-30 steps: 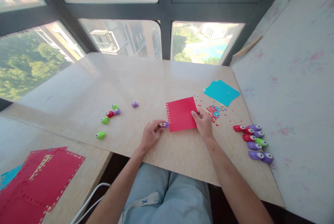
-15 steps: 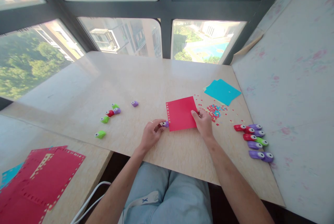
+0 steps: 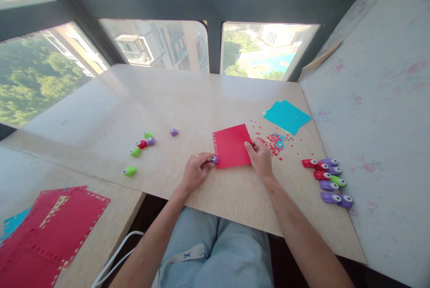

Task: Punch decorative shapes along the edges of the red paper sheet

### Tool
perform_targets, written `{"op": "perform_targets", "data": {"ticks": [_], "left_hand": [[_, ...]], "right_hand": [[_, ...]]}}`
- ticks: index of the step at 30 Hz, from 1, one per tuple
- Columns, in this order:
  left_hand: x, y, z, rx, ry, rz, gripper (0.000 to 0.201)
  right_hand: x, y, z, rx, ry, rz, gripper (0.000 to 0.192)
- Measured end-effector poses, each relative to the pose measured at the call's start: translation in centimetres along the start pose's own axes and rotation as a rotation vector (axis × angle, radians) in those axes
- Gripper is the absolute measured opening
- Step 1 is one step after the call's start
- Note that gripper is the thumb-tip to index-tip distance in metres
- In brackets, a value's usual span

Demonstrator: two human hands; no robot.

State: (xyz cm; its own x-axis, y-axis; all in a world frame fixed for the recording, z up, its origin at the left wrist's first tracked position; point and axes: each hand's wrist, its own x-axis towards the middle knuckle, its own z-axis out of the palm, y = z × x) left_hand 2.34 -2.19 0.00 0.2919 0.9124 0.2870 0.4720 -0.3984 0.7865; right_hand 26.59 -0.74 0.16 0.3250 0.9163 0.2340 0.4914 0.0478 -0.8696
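Sheet of red paper [image 3: 233,147] over the counter [image 3: 188,95], pinched at its right edge by the right hand [image 3: 261,159], likely to keep it steady. Purple punch [image 3: 214,159] grasped in the left hand [image 3: 195,172], meeting the sheet's left edge by the near corner, apparently to line up with 1 row of small holes [image 3: 215,143]. Confetti [image 3: 276,144] beside the right hand.

Paper sheet [image 3: 231,147]: solid red, pale dotted row along left edge. Punch [image 3: 214,159] at that edge: purple, black-and-white eye motif. Tabletop [image 3: 188,104]: beige, mottled. Wallpaper [image 3: 379,113]: whitish, pink floral.
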Motion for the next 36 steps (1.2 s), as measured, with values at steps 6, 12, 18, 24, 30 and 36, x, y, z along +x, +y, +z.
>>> {"op": "perform_targets", "data": {"ticks": [6, 12, 18, 24, 30, 36], "left_hand": [[0.1, 0.2, -0.1, 0.015, -0.016, 0.027, 0.024], [0.1, 0.0, 0.1, 0.019, -0.021, 0.004, 0.021], [-0.1, -0.2, 0.2, -0.018, -0.011, -0.009, 0.024], [-0.5, 0.3, 0.3, -0.01, 0.067, -0.071, 0.024], [-0.6, 1.0, 0.2, 0.084, 0.03, -0.063, 0.016], [-0.5, 1.0, 0.2, 0.108, 0.02, -0.065, 0.016]], "right_hand": [[-0.2, -0.1, 0.2, 0.01, 0.0, -0.017, 0.027], [-0.2, 0.0, 0.2, -0.001, 0.003, -0.032, 0.027], [-0.2, 0.0, 0.3, 0.012, -0.036, -0.025, 0.032], [0.0, 0.9, 0.4, 0.11, -0.084, 0.041, 0.041], [-0.3, -0.1, -0.1, 0.192, -0.166, 0.186, 0.051], [-0.5, -1.1, -0.3, 0.127, -0.177, 0.262, 0.055]]}}
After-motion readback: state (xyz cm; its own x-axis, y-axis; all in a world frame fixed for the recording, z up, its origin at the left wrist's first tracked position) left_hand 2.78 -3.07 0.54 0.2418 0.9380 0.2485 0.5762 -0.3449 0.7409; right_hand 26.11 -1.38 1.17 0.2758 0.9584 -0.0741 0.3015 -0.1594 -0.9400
